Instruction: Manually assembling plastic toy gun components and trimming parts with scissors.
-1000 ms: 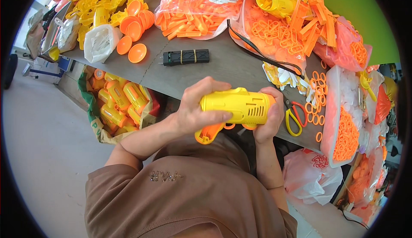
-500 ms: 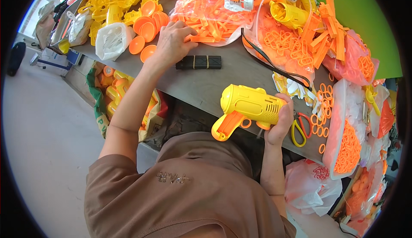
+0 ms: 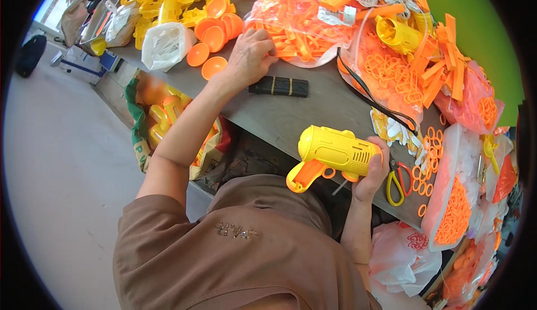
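A yellow toy gun (image 3: 339, 152) with an open orange grip is held level above the table's front edge. My right hand (image 3: 373, 170) is wrapped round its rear end at the right. A thin metal rod (image 3: 339, 187) pokes out below the gun near that hand; its other end is hidden. Farther left, my left hand (image 3: 250, 57) has its fingers curled together at the edge of a heap of orange plastic pieces (image 3: 299, 41). Whatever its fingertips hold is hidden. Just below it lies a black block (image 3: 278, 86) bound with two tan bands.
Orange cups (image 3: 214, 36) and a white bag (image 3: 165, 46) lie left of my left hand. Scissors (image 3: 396, 190) with red and yellow handles lie by my right hand, beside orange rings (image 3: 428, 167). A black strap (image 3: 372, 95) crosses the table. A sack (image 3: 168, 111) of yellow parts stands below.
My left hand's fingers have curled in from a looser pose at the orange pieces. The view has shifted, moving everything slightly right and down. My right hand keeps hold of the toy gun.
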Demonstrator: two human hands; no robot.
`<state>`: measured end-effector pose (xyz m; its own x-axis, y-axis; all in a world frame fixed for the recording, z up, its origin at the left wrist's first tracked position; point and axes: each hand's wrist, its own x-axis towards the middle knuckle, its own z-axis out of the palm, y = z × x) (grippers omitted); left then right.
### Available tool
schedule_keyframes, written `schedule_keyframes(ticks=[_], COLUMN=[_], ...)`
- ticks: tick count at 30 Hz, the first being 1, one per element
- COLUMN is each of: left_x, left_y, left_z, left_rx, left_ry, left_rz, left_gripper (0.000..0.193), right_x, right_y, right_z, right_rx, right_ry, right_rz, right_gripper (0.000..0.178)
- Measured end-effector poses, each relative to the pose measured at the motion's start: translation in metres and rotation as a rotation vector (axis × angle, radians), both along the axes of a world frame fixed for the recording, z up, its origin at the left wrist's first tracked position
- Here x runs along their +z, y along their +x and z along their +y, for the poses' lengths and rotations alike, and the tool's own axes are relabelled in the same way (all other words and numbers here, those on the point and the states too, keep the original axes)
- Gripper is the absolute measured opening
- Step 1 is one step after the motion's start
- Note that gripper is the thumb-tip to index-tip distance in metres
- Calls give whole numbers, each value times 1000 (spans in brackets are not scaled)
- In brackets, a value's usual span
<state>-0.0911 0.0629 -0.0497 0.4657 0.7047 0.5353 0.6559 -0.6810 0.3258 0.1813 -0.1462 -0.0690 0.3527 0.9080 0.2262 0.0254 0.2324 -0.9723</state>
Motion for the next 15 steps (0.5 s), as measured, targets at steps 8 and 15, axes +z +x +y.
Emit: schedule_keyframes(ticks=[8,15], left_x=[46,63], left_y=[-59,-237], left_z=[-35,-6], left_rx=[72,476], left_ry=[-300,-203], left_rz=[-463,-946], left_gripper=[10,17], right_x=[-5,-1], right_y=[8,4], right_z=[-2,-4], right_rx=[98,80], right_ry=[4,-50], right_rz=[17,31], right_gripper=[48,48])
